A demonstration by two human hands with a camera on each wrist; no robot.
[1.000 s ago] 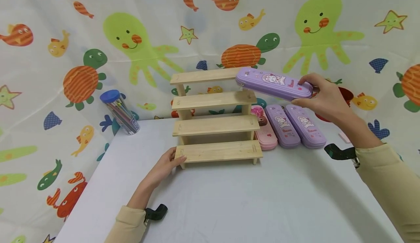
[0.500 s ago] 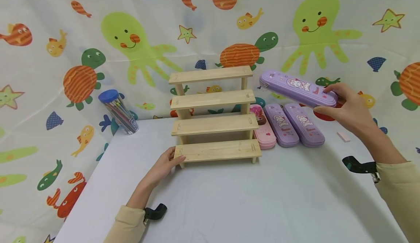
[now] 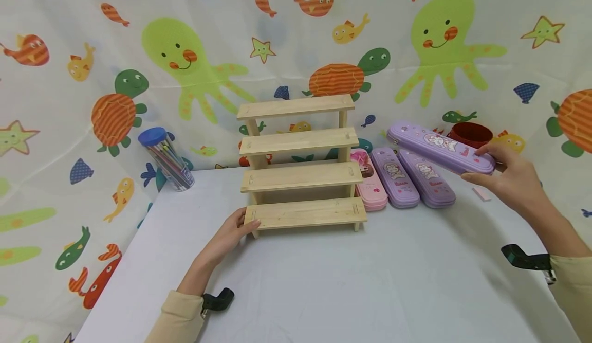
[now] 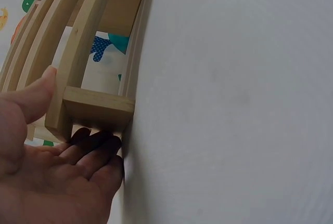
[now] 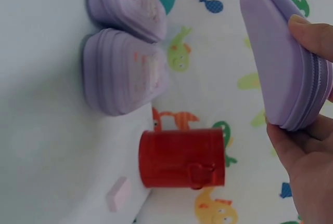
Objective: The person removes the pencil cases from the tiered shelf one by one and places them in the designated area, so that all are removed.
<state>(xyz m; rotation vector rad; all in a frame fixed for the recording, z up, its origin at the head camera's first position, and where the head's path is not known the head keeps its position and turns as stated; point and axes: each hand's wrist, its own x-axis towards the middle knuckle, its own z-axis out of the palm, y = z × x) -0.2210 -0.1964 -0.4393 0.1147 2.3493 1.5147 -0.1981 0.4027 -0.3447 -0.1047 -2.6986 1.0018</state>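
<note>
My left hand (image 3: 231,234) holds the left end of the lowest step on a tiered wooden shelf (image 3: 305,213). In the left wrist view the thumb (image 4: 39,94) lies against the board and the fingers sit by the shelf's leg. A purple zippered pencil case (image 3: 439,146) with a cartoon print hangs in the air, its right end pinched by my right hand (image 3: 515,181). Below it, two similar purple pencil cases (image 3: 396,178) lie side by side on the table. A pink pencil case (image 3: 371,183) lies between them and the shelf, partly hidden by it.
A red cup (image 3: 470,134) stands at the back right, with a small pale pink block (image 3: 482,194) before it. At the back left leans a clear jar (image 3: 170,160) of colored pencils with a blue lid. A sea-animal curtain (image 3: 287,29) hangs behind the white table (image 3: 324,286).
My right hand has carried the purple pencil case rightward and down, away from the shelf's top step to above the other purple cases. The left hand stays on the shelf.
</note>
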